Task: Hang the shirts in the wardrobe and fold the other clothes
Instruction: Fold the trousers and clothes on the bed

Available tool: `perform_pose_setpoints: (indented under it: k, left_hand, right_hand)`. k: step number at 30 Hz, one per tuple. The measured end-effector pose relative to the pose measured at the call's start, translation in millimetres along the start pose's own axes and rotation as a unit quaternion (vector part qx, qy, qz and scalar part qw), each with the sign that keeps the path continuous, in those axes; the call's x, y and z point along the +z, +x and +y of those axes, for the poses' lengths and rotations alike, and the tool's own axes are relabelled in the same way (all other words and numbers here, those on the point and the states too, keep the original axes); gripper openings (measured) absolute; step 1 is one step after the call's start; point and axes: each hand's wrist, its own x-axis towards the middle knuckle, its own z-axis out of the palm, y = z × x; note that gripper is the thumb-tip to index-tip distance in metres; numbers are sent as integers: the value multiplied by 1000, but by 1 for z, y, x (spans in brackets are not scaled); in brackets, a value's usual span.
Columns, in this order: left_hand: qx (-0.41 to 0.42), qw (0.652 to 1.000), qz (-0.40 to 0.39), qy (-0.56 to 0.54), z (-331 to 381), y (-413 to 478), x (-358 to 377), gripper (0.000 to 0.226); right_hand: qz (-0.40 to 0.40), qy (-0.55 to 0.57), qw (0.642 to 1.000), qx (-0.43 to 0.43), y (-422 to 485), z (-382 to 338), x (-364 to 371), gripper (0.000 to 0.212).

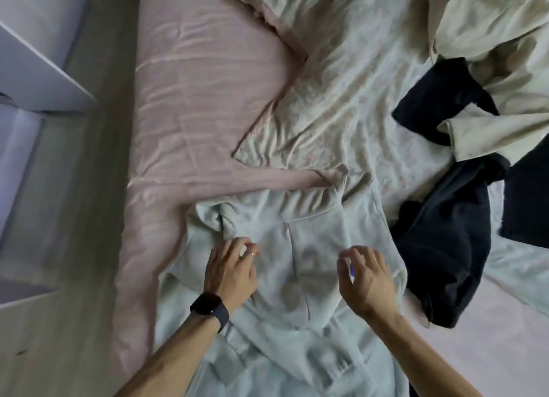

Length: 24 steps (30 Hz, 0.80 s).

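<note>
A pale mint hooded sweatshirt [300,236] lies spread on the bed, its hood towards me and one cuffed sleeve [335,370] trailing to the bottom edge. My left hand [233,270], with a black watch on the wrist, rests on the sweatshirt's left part, fingers loosely bent on the cloth. My right hand [367,273] hovers just over the right part with fingers spread and curved, holding nothing. A dark navy garment [445,233] lies crumpled to the right, beside a cream shirt [493,40] heaped at the top right.
The bed has a pink sheet [202,99] on the left and a pale floral duvet [341,99] across the middle. Grey floor [89,218] runs along the bed's left side. White wardrobe panels [32,69] stand at the far left.
</note>
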Motion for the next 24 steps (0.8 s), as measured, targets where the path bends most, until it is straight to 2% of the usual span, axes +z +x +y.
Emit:
perform_pose_setpoints:
  k: [2, 3, 6, 8, 10, 13, 15, 18, 21, 24]
  left_hand:
    - [-3, 1000, 23, 19, 17, 34, 2, 44]
    - [-2, 999, -1, 32, 21, 48, 6, 52]
    - [20, 986, -84, 142, 3, 74, 37, 64]
    - [17, 976, -94, 196, -36, 75, 48, 68]
    - [-10, 969, -96, 226, -77, 71, 52, 72]
    - [-52, 961, -112, 249, -101, 68, 58, 73]
    - [-91, 966, -89, 223, -78, 71, 60, 73]
    - [-160, 975, -77, 136, -14, 60, 53, 71]
    - [-137, 985, -67, 84, 55, 9, 49, 69]
    - [-130, 984, -80, 91, 65, -62, 71, 65]
  right_hand:
    - [60, 6, 998, -37, 38, -23, 5, 29]
    - [64, -4, 996, -63, 55, -36, 10, 36]
    - [-28, -62, 985, -156, 94, -53, 46, 56]
    - [-81, -125, 963, -225, 107, -31, 66, 62]
    - [-133, -190, 952, -200, 119, 8, 69, 70]
    - [-205, -254, 940, -99, 125, 44, 68, 74]
    - [-194, -225, 952, -76, 120, 30, 64, 76]
    - [-168, -109, 978, -66, 84, -13, 53, 80]
    - [-112, -10, 985, -132, 17, -34, 39, 69]
    - [-140, -28, 977, -157, -46, -6, 58, 63]
